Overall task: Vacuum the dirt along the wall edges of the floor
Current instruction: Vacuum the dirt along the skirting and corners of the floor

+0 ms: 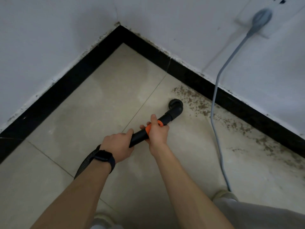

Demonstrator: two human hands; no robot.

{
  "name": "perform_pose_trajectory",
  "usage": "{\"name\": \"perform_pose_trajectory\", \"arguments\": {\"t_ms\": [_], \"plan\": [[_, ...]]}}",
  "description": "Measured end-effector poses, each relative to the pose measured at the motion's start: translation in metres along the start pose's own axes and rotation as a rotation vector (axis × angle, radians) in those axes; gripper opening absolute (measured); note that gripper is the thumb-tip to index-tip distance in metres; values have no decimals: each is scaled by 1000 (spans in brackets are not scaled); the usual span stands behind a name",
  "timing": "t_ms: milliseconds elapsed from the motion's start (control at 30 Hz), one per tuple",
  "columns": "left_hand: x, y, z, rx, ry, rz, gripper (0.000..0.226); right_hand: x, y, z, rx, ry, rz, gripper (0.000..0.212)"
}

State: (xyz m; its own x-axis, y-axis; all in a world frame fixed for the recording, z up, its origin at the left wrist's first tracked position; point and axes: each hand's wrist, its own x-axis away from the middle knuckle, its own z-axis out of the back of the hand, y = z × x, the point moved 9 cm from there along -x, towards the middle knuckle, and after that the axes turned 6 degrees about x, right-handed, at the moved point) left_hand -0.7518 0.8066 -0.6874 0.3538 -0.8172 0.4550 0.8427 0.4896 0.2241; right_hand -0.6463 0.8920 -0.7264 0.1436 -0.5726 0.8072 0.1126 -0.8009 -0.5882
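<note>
Smooth beige floor tiles (102, 100) meet a glossy black skirting (69, 83); granular brown dirt (198, 103) speckles the right-hand wall edge. Your left hand (115, 146) is curled round the rigid black wand (142, 134), and your right hand (157, 134) is wrapped round its orange collar (160, 123). The elbow-shaped, round-bristled nozzle (175, 106) sits on the tile at the dirt's near fringe.

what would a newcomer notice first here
The left hand and right hand grip a black vacuum tube at centre, its brush head at the edge of a brown dirt band along the right wall's black skirting. A grey cable drops from a wall plug across that dirt.
</note>
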Motion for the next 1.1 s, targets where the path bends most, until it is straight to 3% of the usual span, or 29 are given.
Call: {"name": "perform_pose_trajectory", "arguments": {"t_ms": [300, 533, 1100], "plan": [[-9, 7, 4, -19, 100, 34, 30, -14, -20, -7, 138, -34, 20, 41], [-18, -9, 5, 80, 84, 52, 30, -15, -26, -22, 190, -50, 39, 42], [-46, 26, 19, 35, 94, -13, 34, -31, -56, 0, 127, -23, 51, 44]]}}
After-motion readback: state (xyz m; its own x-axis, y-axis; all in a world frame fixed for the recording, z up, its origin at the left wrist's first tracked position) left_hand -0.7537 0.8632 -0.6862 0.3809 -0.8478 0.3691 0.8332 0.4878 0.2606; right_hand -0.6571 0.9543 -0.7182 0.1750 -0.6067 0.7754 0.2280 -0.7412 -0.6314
